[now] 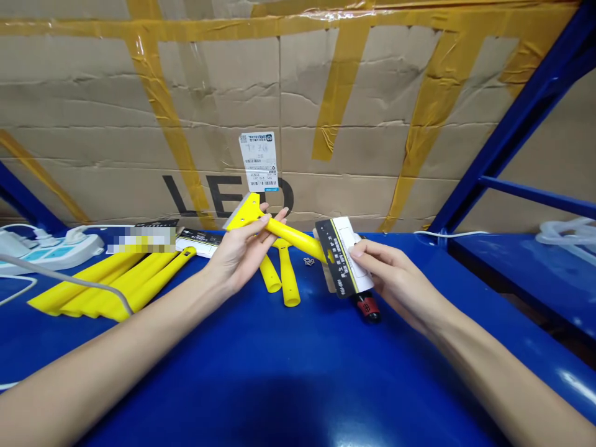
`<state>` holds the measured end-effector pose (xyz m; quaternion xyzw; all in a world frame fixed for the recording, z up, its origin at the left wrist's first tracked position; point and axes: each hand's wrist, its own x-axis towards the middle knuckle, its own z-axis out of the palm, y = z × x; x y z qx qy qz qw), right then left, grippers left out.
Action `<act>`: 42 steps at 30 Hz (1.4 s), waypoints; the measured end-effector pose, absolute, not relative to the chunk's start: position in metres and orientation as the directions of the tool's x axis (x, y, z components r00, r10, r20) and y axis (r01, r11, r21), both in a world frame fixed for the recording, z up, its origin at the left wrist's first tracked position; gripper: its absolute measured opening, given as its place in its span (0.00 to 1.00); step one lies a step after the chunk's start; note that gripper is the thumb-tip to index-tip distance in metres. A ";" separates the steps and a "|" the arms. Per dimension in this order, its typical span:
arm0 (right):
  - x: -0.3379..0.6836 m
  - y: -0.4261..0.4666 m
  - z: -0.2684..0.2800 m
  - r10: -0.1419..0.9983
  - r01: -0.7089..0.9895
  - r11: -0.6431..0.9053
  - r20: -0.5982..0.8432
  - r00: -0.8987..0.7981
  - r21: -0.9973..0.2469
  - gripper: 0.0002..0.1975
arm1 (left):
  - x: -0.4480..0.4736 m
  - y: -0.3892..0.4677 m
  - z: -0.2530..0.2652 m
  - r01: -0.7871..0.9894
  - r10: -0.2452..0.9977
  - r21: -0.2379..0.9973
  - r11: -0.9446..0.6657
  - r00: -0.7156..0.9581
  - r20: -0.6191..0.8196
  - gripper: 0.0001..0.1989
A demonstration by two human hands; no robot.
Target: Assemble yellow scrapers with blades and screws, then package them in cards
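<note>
A yellow scraper (294, 234) with a metal blade at its head is held above the table, tilted down to the right. My left hand (242, 248) is closed around it just below the head. My right hand (388, 270) pinches a black and white cardboard package card (347, 256) at its right edge. The card overlaps the lower end of the scraper's handle, which it hides. Beneath the scraper lie two yellow handles (289, 282) and a few small screws (308, 262). A tool with a black and red grip (367, 307) lies partly hidden behind the card.
Several yellow handles (112, 279) lie in a row at the left, a grey cable across them. Behind them are more printed cards (198, 242) and a white power strip (51, 251). A large taped carton (223, 93) stands at the back. Blue metal posts (488, 136) rise at the sides.
</note>
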<state>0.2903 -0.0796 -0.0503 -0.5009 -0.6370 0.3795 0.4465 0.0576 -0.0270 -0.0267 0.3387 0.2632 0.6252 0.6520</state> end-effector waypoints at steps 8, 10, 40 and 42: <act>0.273 -0.084 -0.057 0.999 -0.263 0.006 0.017 -0.040 -0.965 0.26 | 0.064 -0.035 -0.024 -0.646 0.990 0.763 0.004 0.109 0.087 0.23; 0.273 -0.086 -0.053 0.993 -0.292 -0.050 -0.016 -0.115 -0.955 0.29 | 0.063 -0.036 -0.023 -0.617 0.983 0.787 -0.017 0.133 0.126 0.25; 0.275 -0.095 -0.041 0.975 -0.146 -0.023 0.011 -0.223 -0.989 0.21 | 0.057 -0.044 -0.013 -0.226 0.983 0.974 -0.024 0.174 0.065 0.16; 0.275 -0.095 -0.040 0.987 -0.101 0.005 0.022 -0.161 -0.995 0.21 | 0.057 -0.045 -0.014 -0.174 0.986 0.985 -0.010 0.162 0.039 0.16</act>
